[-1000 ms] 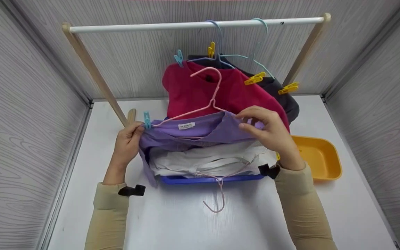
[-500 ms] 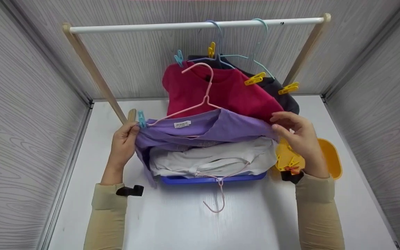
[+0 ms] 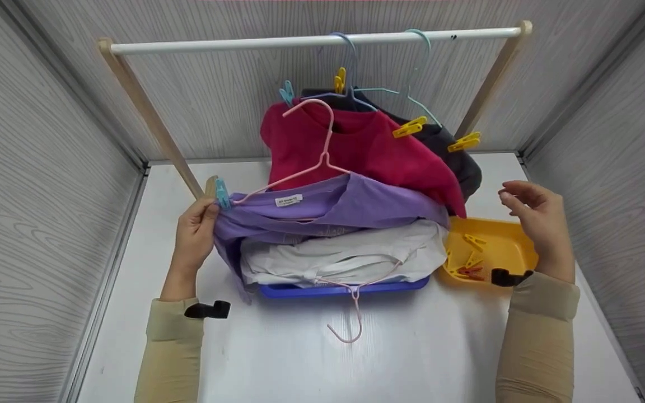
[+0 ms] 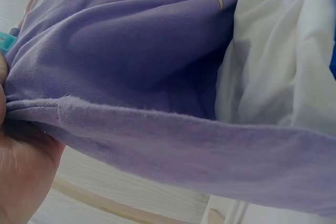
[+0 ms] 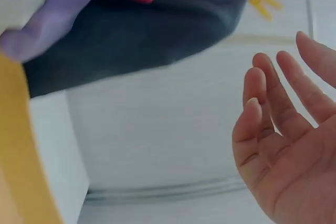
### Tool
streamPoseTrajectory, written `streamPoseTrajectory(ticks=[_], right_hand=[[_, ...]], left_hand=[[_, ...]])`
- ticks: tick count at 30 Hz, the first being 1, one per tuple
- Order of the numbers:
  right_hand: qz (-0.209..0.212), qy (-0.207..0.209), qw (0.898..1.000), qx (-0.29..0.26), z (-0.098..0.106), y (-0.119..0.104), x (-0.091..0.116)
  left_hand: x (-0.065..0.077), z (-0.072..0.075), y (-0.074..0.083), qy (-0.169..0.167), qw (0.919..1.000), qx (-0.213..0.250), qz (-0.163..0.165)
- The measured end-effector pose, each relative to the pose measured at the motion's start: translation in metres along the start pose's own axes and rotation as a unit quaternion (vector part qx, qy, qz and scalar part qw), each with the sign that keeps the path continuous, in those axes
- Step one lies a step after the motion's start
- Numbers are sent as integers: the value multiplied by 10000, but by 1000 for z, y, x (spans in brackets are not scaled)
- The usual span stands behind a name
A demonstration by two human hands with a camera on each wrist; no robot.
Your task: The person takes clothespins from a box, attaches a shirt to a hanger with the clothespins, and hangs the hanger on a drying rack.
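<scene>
A purple shirt (image 3: 389, 201) lies spread over a pink hanger (image 3: 325, 154) whose hook points up. At the shirt's left shoulder my left hand (image 3: 196, 226) pinches the cloth, right beside a light-blue clothespin (image 3: 221, 193) clipped there. In the left wrist view the thumb and fingers grip the purple cloth (image 4: 121, 51) at the left edge. My right hand (image 3: 541, 218) hovers over the right side of a yellow tray (image 3: 513, 240), fingers loosely bent and holding nothing. Inside the tray lie several yellow clothespins (image 3: 473, 242) and a red one (image 3: 471, 272).
A white garment (image 3: 345, 254) with another pink hanger (image 3: 355, 305) lies on a blue tray (image 3: 378, 287) in front. Behind, a red shirt (image 3: 367, 145) and a dark garment (image 3: 468, 170) hang from a white rail (image 3: 233, 44), with clothespins on them.
My right hand has let go of the purple shirt and moved right, over the yellow tray. My left hand, the shirt and its hanger have shifted slightly left.
</scene>
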State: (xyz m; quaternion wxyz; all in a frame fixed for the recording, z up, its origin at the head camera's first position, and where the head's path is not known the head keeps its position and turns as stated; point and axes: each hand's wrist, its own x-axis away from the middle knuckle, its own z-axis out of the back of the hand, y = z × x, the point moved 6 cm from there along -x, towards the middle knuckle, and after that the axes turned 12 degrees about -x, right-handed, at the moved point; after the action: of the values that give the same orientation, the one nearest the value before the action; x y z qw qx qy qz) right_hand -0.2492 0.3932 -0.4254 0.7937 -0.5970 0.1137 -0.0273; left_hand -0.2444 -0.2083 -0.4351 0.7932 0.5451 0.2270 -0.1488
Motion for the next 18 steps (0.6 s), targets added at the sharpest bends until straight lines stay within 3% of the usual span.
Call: streamPoseTrajectory(ticks=[4,12,15,18], right_hand=[[-762,-365,9963,172,7,37,-7],[-1957,-1001,9755,108,5,89,-11],[-2534,-1180,9598,-261,2,109,-12],[-3193,-1196,9376,-683,0,130,-9]], left_hand=[[0,1,1,27,10000,31,-55],[0,1,1,53,10000,-64,18],[0,1,1,47,9998,-123,163],[1,1,2,33,9992,-190,338]])
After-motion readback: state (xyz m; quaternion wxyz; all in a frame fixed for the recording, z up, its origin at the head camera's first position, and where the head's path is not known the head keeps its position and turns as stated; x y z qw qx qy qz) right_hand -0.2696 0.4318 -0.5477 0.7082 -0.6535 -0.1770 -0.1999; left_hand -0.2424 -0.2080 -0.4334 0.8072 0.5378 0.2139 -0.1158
